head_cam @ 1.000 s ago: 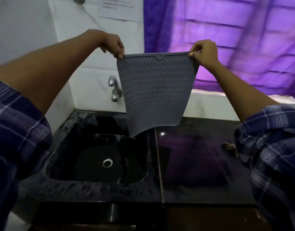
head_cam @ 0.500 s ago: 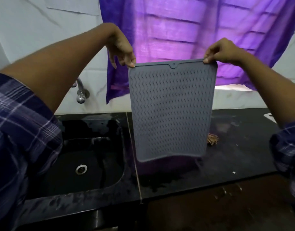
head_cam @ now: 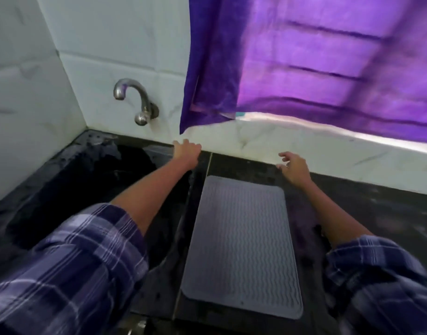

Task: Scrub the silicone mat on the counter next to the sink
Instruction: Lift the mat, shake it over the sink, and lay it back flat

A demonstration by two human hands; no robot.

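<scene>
Grey silicone mat (head_cam: pixel 241 247) lying flat on the black desk (head_cam: pixel 367 213), just right of the sink (head_cam: pixel 70 189). Left hand (head_cam: pixel 187 151) and right hand (head_cam: pixel 293 165) hovering past its far edge, fingers spread, gripping nothing.

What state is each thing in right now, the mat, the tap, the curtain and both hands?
silicone mat: flat on the counter, right of the sink
tap: no water running
curtain: hanging over the window
left hand: open, empty
right hand: open, empty
</scene>
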